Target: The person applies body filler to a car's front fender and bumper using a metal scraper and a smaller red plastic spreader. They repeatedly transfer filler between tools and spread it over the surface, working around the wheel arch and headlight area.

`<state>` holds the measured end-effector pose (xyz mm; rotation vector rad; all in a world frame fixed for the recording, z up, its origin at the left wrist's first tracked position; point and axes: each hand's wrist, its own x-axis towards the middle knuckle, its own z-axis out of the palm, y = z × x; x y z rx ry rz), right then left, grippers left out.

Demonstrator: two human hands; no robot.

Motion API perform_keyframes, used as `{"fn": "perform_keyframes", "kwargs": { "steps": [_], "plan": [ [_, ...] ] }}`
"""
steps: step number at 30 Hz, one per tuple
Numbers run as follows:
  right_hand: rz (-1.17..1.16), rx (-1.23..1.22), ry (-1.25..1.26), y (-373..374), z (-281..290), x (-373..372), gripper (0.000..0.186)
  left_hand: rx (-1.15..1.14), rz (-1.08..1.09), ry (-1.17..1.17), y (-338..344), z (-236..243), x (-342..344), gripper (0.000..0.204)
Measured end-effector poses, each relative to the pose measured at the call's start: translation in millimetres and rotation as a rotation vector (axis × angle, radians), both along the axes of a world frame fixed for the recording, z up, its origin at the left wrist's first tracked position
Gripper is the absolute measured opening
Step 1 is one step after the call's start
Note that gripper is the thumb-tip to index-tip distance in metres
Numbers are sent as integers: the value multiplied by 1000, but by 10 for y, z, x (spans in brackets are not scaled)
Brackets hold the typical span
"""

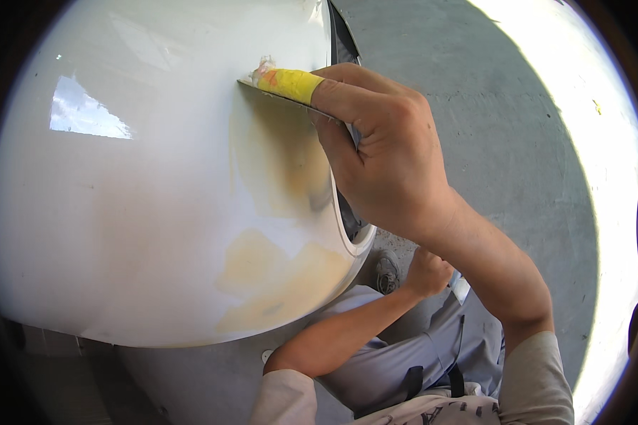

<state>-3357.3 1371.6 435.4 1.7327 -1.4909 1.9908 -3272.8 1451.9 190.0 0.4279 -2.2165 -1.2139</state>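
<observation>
My right hand (397,149) reaches over a white, curved car body panel (135,234). It is closed on a thin flat putty spreader (283,98), seen nearly edge-on against the panel. One finger, wrapped in yellow tape (294,83) and smeared at its tip, presses along the spreader. Below the blade, a yellowish filler patch (262,166) extends toward the wheel-arch-like opening. A second pale yellow patch (283,283) lies nearer the panel's lower edge. Lower down, my left hand (429,273) is closed near my legs around a tool with a pale flat blade (461,289), mostly hidden.
The panel's rim curves around a dark opening (349,212) under my right wrist. Grey floor (503,142) stretches to the right, with a bright sunlit strip (581,142) beyond. My shoe (388,273) stands close to the panel's lower right edge.
</observation>
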Motion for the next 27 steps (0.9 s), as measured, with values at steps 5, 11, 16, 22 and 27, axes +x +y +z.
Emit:
{"fn": "perform_keyframes", "kwargs": {
  "steps": [5,11,16,22,27],
  "plan": [
    [4,-42,41,361,-162,317,35,352,1,-110,92,142,-19,16],
    [25,-127,94,580,-273,702,43,367,55,-346,-16,389,-165,21],
    [137,60,-52,540,-68,166,43,236,39,-282,-80,350,-163,16],
    [-5,53,-53,-53,96,-70,7,341,-41,-14,-43,116,-107,21],
    [-27,63,-59,-80,113,110,21,293,-60,128,-7,27,-91,23]
  ]
}}
